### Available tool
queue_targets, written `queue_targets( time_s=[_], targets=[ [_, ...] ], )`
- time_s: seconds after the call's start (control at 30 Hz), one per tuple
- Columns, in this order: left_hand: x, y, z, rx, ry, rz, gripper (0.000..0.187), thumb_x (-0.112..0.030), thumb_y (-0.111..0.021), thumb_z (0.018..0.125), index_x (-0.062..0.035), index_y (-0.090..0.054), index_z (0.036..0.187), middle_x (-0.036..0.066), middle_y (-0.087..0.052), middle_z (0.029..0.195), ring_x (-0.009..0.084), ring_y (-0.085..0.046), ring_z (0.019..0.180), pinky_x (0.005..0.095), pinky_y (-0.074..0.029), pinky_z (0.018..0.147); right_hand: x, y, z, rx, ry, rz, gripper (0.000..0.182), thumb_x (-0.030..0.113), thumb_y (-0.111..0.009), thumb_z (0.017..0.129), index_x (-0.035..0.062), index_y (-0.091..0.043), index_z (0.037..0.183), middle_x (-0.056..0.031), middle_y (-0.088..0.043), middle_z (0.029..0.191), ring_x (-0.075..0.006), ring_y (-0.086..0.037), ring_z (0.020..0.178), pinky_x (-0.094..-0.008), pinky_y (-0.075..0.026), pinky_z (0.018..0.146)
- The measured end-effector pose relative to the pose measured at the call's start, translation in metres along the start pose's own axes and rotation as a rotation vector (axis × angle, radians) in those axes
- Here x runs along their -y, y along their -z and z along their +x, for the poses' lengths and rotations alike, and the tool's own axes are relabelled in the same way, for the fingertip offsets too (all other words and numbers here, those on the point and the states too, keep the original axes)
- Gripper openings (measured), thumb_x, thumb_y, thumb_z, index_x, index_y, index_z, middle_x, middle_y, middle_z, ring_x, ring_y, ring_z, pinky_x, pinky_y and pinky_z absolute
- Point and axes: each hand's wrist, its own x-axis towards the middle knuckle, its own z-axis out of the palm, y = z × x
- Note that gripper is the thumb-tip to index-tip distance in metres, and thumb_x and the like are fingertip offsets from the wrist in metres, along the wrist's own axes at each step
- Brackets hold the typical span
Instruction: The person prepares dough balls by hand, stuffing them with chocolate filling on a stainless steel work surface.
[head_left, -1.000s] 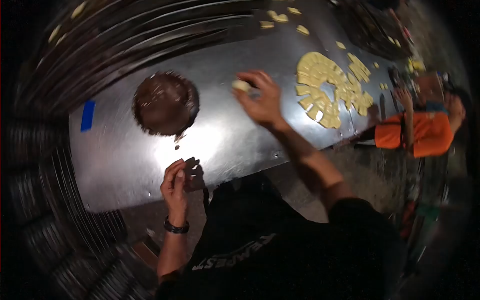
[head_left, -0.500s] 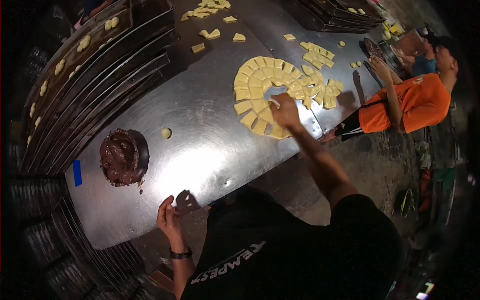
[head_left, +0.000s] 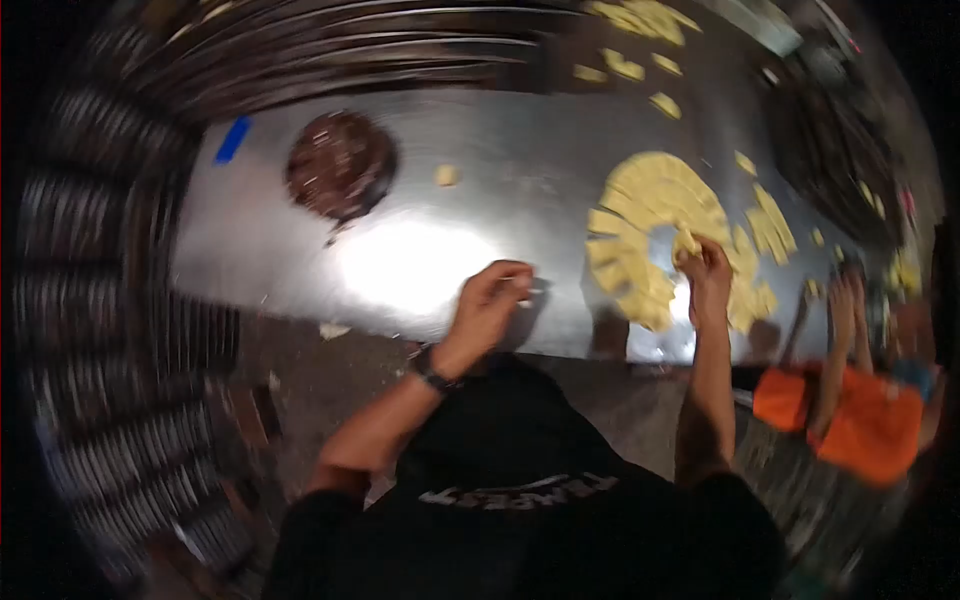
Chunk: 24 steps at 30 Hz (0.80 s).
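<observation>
My right hand (head_left: 708, 285) pinches a pale yellow dough piece (head_left: 685, 243) above the inner edge of a ring of flat dough pieces (head_left: 625, 190) on the metal table (head_left: 520, 220). My left hand (head_left: 488, 308) hovers over the table's near edge, left of the ring, its fingers curled together. Whether it holds anything small is too blurred to tell. A round mass of brown, chocolate-like filling (head_left: 340, 165) sits at the left of the table. One small dough ball (head_left: 447, 176) lies between the filling and the ring.
Stacked metal trays (head_left: 400, 60) line the far left edge, and another dark stack (head_left: 825, 140) stands at the right. Loose dough pieces (head_left: 645, 20) lie at the back. A blue strip (head_left: 232, 140) marks the left end. A co-worker in orange (head_left: 860, 420) stands at the right.
The view has swung toward the left. My left hand has come up and right, closer to my right hand. My right hand has lifted a dough piece at the ring.
</observation>
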Motion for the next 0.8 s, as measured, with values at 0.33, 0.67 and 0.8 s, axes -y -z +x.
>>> queue_targets(
  time_s=[0.33, 0.67, 0.8],
  targets=[
    [-0.043, 0.05, 0.002, -0.333, -0.173, -0.183, 0.031, -0.015, -0.061, 0.09, 0.0005, -0.053, 0.116, 0.005, -0.06, 0.091, 0.0101, -0.056, 0.084, 0.0257, -0.046, 0.077, 0.025, -0.22, -0.094, 0.854, -0.452, 0.742, 0.068, -0.001, -0.065, 0.08, 0.0062, -0.032, 0.138, -0.0118, -0.058, 0.107, -0.0183, -0.061, 0.092, -0.0285, -0.051, 0.078],
    [-0.005, 0.168, -0.024, -0.577, -0.337, -0.337, 0.059, -0.026, -0.052, 0.094, -0.0028, -0.026, 0.141, 0.012, -0.032, 0.142, 0.0233, -0.039, 0.122, 0.0355, -0.035, 0.099, 0.05, -0.341, -0.085, 1.465, -0.766, 0.144, 0.07, 0.008, -0.068, 0.083, 0.0132, -0.031, 0.143, -0.0035, -0.061, 0.095, -0.0108, -0.061, 0.083, -0.0226, -0.052, 0.07],
    [-0.001, 0.23, -0.036, -0.647, -0.295, -0.405, 0.037, -0.03, -0.045, 0.098, -0.0023, -0.05, 0.123, 0.009, -0.057, 0.113, 0.0153, -0.056, 0.099, 0.0272, -0.043, 0.082, 0.089, -0.413, -0.045, 1.222, 0.141, -0.163, 0.049, -0.003, -0.063, 0.078, 0.0081, -0.054, 0.125, -0.0042, -0.062, 0.105, -0.0156, -0.059, 0.096, -0.0291, -0.049, 0.087]
  ],
)
